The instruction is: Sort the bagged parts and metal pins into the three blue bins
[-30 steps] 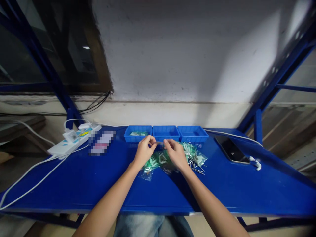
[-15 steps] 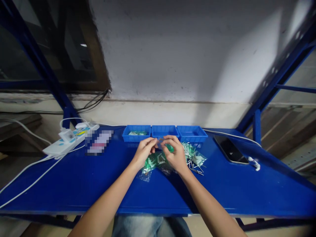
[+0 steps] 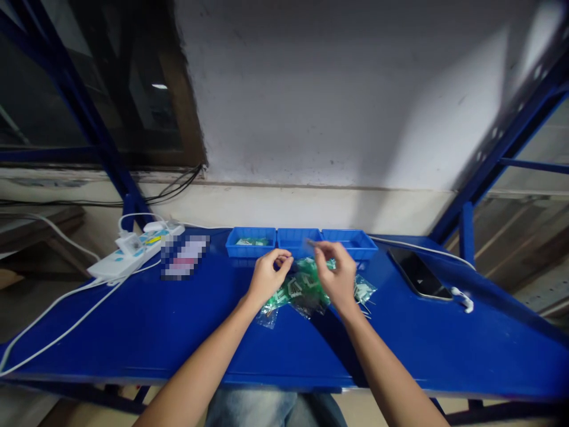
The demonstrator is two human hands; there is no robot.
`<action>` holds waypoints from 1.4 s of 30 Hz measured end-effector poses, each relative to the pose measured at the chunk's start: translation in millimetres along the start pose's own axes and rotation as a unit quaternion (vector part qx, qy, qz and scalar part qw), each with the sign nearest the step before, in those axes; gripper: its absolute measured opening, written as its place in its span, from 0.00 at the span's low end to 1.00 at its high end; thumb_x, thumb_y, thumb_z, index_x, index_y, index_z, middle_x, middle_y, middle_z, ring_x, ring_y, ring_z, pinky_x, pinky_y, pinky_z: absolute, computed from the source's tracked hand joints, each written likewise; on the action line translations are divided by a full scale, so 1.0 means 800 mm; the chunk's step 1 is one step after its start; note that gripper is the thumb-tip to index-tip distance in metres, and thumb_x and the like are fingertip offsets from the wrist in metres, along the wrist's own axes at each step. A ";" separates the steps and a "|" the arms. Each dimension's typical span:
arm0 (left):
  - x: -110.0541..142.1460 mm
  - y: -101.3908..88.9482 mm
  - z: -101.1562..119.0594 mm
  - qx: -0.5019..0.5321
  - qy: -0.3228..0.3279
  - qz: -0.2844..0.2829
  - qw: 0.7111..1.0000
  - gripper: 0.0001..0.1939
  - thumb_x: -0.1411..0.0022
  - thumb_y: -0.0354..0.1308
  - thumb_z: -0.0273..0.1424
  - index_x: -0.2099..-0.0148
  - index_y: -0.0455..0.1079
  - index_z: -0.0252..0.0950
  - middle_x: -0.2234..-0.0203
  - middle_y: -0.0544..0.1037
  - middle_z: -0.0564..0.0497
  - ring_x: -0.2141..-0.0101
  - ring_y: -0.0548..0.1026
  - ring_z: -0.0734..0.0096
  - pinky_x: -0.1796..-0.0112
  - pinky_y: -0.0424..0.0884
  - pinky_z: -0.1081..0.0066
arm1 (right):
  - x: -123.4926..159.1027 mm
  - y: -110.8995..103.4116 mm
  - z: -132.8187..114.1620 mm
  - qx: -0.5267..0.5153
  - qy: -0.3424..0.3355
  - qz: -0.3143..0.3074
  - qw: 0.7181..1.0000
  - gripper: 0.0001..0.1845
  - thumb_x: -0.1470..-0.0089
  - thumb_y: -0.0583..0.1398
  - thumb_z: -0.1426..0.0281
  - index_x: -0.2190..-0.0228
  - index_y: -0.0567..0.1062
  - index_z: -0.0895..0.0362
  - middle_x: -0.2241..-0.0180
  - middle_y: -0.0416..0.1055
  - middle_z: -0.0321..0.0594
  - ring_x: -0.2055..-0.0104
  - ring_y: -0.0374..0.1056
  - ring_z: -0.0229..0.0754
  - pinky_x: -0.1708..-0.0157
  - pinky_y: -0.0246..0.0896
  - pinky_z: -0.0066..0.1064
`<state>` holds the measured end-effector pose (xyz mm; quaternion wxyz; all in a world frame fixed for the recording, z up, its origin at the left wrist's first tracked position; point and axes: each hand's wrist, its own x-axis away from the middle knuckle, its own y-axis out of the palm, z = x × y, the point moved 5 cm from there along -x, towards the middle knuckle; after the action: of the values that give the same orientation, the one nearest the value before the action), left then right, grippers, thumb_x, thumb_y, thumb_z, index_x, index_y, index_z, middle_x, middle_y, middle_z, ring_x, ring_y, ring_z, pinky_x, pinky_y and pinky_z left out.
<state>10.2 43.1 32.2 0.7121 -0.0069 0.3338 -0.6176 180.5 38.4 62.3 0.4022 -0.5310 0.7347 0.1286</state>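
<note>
My left hand point(image 3: 270, 274) is over the left part of a pile of small clear bags point(image 3: 299, 289) with green and white pieces and screw-like metal parts inside. Its thumb and fingertips are pinched together, and whatever they hold cannot be made out. My right hand point(image 3: 336, 271) hovers above the pile's right side, the thumb and index finger closed on a small, thin, dark piece point(image 3: 310, 242) that is blurred by motion. Loose metal pins point(image 3: 365, 309) show beside the right wrist. Three blue bins stand in a row behind the hands; the left bin point(image 3: 251, 251) contains bagged pieces.
The middle bin point(image 3: 299, 250) and right bin point(image 3: 349, 252) adjoin the left one. At right lie a phone point(image 3: 420, 274) and white earphones point(image 3: 463, 300). A power strip point(image 3: 118, 261) with white cables and a pixelated item point(image 3: 185, 258) are at left on the blue table point(image 3: 178, 332).
My hands have come apart from where they met above the pile. The right one moved right with a small dark piece at its fingertips. The view has shifted slightly.
</note>
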 end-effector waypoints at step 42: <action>-0.021 0.022 -0.010 0.168 -0.081 -0.076 0.980 0.08 0.47 0.59 0.33 0.68 0.70 0.33 0.74 0.76 0.49 0.70 0.74 0.70 0.65 0.69 0.69 | 0.019 0.047 0.039 -0.160 0.199 -0.120 0.959 0.13 0.52 0.59 0.60 0.75 0.72 0.59 0.77 0.68 0.36 0.76 0.61 0.36 0.74 0.56 0.27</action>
<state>21.0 65.5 26.3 0.6791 0.0376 0.1651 -0.7143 159.7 62.9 22.2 0.1703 -0.6873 0.7007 0.0869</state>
